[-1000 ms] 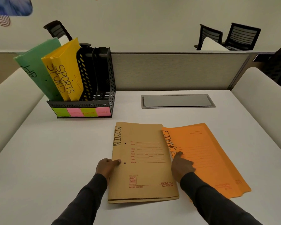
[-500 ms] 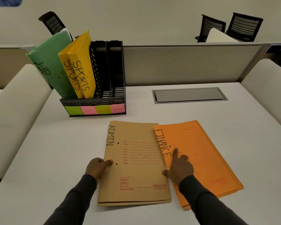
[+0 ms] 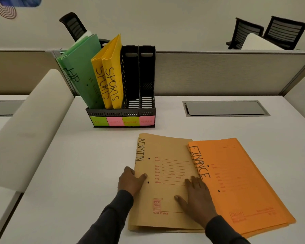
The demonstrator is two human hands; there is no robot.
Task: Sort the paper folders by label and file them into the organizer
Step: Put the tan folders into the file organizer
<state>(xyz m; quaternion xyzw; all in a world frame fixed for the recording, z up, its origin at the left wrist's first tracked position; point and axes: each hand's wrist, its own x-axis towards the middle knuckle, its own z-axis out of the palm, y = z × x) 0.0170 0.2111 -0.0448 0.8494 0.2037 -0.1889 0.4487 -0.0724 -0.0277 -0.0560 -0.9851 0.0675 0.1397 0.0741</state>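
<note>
A tan folder marked ADMIN point(image 3: 165, 173) lies flat on the white desk point(image 3: 77, 173). An orange stack marked FINANCE point(image 3: 236, 182) overlaps its right edge. My left hand point(image 3: 131, 181) grips the tan folder's left edge, thumb on top. My right hand point(image 3: 195, 198) rests flat, fingers spread, on the tan folder against the orange stack's left edge. The black organizer point(image 3: 139, 81) stands behind, holding a green HR folder point(image 3: 81, 71) in its left slot and two yellow SPORTS folders point(image 3: 109, 76) beside it. Its two right slots are bare.
Coloured sticky labels point(image 3: 121, 121) line the organizer's front. A grey cable hatch point(image 3: 225, 108) is set into the desk at the back right. A partition point(image 3: 218, 73) closes the far edge, with black chairs point(image 3: 271, 32) beyond. White padded dividers flank both sides.
My right hand slid left from the FINANCE label onto the tan folder and flattened. The left hand kept its grip. The camera drifted, shifting the scene rightward.
</note>
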